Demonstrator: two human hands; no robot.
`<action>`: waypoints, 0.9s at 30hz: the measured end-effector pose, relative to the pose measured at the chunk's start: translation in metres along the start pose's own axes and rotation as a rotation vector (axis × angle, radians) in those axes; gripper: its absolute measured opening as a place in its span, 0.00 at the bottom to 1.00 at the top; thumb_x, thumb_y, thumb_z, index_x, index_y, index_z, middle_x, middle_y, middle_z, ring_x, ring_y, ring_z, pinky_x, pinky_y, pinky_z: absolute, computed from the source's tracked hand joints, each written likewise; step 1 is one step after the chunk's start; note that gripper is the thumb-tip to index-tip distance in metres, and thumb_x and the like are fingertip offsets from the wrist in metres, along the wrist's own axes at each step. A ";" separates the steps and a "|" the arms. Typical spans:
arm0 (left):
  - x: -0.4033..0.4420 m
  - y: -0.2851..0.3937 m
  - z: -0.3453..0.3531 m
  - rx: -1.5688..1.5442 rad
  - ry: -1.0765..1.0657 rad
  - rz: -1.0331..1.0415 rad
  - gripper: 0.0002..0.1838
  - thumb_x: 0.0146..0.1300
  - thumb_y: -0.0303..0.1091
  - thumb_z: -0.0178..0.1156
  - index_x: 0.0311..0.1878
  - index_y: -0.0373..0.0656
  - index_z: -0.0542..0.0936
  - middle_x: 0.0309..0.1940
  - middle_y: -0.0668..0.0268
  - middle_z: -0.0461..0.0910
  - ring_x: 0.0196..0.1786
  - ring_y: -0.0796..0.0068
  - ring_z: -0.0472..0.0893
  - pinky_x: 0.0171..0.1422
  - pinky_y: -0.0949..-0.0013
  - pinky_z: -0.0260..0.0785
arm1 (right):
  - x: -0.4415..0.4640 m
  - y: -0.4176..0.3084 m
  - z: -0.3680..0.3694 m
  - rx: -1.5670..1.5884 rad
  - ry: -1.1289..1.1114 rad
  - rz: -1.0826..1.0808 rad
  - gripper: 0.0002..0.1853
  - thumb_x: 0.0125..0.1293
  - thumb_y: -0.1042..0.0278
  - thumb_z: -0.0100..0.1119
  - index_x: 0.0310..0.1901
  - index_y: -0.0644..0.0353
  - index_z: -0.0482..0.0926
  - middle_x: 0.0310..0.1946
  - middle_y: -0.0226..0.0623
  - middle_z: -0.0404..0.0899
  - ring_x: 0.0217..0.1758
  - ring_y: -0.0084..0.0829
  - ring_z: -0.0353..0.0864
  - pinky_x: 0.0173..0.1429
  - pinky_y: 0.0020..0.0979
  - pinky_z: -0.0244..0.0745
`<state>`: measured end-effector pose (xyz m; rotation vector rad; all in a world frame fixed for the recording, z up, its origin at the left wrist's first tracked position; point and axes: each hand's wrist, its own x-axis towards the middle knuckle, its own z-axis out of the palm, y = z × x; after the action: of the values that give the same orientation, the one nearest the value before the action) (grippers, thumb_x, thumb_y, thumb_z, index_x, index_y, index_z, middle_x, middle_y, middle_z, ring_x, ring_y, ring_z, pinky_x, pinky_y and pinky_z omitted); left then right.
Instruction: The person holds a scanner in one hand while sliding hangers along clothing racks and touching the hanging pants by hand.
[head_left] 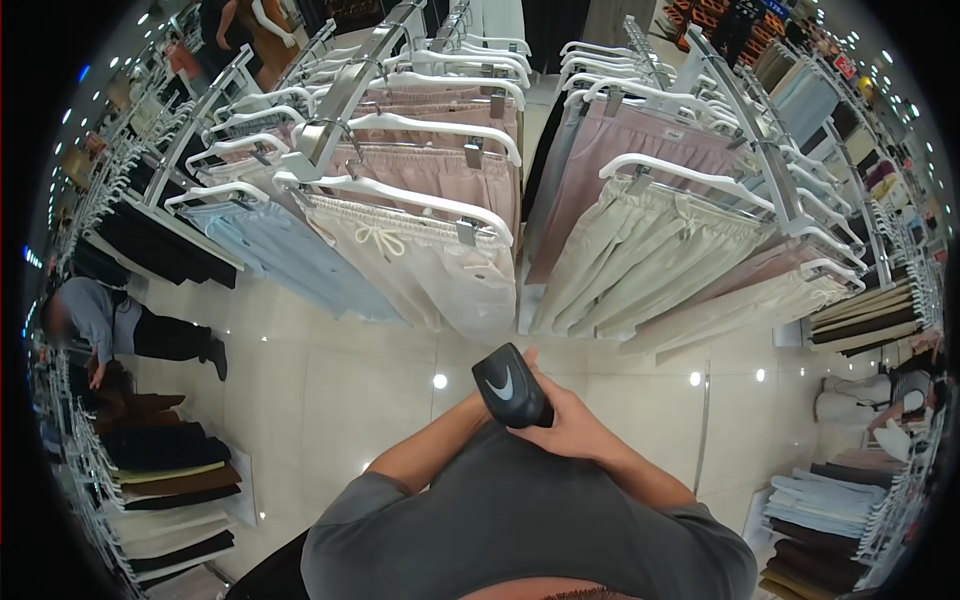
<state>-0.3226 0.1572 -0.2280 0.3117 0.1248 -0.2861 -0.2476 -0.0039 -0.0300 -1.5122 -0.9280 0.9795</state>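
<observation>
A black, rounded handheld device (508,388) with a silver curved mark on its face is held up in front of my chest. My right hand (568,418) grips it from the right side, fingers wrapped round its edge. My left forearm (430,445) reaches up to the device's left side; the left hand itself is hidden behind it, so its fingers cannot be made out. Just beyond the device hang cream trousers (420,250) with a drawstring and pale beige trousers (650,255), both clipped to white hangers.
A metal rail (350,95) carries several pink trousers on the left, and another rail (755,130) runs on the right. Light blue trousers (295,255) hang at the left. A person (110,320) stands at far left, another person (905,395) at far right. Pale tiled floor (330,370) lies below.
</observation>
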 end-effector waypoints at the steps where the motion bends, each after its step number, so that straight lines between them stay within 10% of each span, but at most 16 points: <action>1: 0.002 0.009 0.042 0.084 0.110 -0.006 0.27 0.80 0.55 0.58 0.26 0.46 0.82 0.21 0.74 0.78 0.28 0.83 0.78 0.36 0.72 0.72 | 0.002 0.003 -0.001 -0.001 0.001 -0.005 0.30 0.65 0.70 0.74 0.66 0.66 0.76 0.53 0.48 0.87 0.58 0.38 0.86 0.66 0.37 0.77; 4: 0.015 0.003 0.070 0.192 0.213 0.064 0.25 0.82 0.50 0.56 0.28 0.44 0.79 0.22 0.72 0.73 0.25 0.79 0.70 0.31 0.73 0.62 | 0.003 0.015 -0.009 0.040 0.020 -0.058 0.33 0.65 0.70 0.74 0.70 0.64 0.73 0.55 0.47 0.86 0.59 0.40 0.86 0.67 0.37 0.77; 6: 0.011 -0.004 0.077 1.027 0.134 0.588 0.15 0.79 0.39 0.59 0.33 0.43 0.79 0.26 0.72 0.75 0.29 0.81 0.72 0.35 0.76 0.65 | 0.001 0.021 -0.018 0.012 -0.018 -0.045 0.33 0.65 0.70 0.74 0.70 0.64 0.73 0.55 0.46 0.85 0.60 0.37 0.85 0.68 0.36 0.76; 7: 0.006 0.003 0.062 1.093 -0.015 0.479 0.09 0.74 0.35 0.63 0.49 0.41 0.78 0.43 0.70 0.78 0.44 0.79 0.79 0.48 0.75 0.72 | 0.000 0.019 -0.022 0.014 -0.022 -0.046 0.33 0.65 0.70 0.74 0.70 0.64 0.73 0.55 0.46 0.85 0.60 0.37 0.85 0.68 0.36 0.76; 19: 0.007 -0.007 0.037 0.335 0.263 0.482 0.06 0.67 0.26 0.68 0.44 0.42 0.80 0.38 0.69 0.81 0.40 0.79 0.80 0.42 0.72 0.74 | 0.011 0.019 -0.046 0.181 -0.108 0.123 0.31 0.66 0.75 0.75 0.69 0.68 0.75 0.59 0.38 0.83 0.64 0.26 0.80 0.71 0.31 0.72; 27: -0.025 0.050 0.083 0.651 0.530 0.633 0.04 0.66 0.23 0.66 0.36 0.44 0.82 0.29 0.75 0.81 0.32 0.86 0.79 0.33 0.75 0.74 | 0.039 0.010 -0.017 0.254 -0.069 0.075 0.35 0.67 0.67 0.77 0.72 0.68 0.73 0.54 0.36 0.85 0.57 0.24 0.82 0.63 0.30 0.76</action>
<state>-0.3254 0.1832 -0.1313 1.0450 0.4457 0.4081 -0.2175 0.0250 -0.0423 -1.3128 -0.7673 1.1640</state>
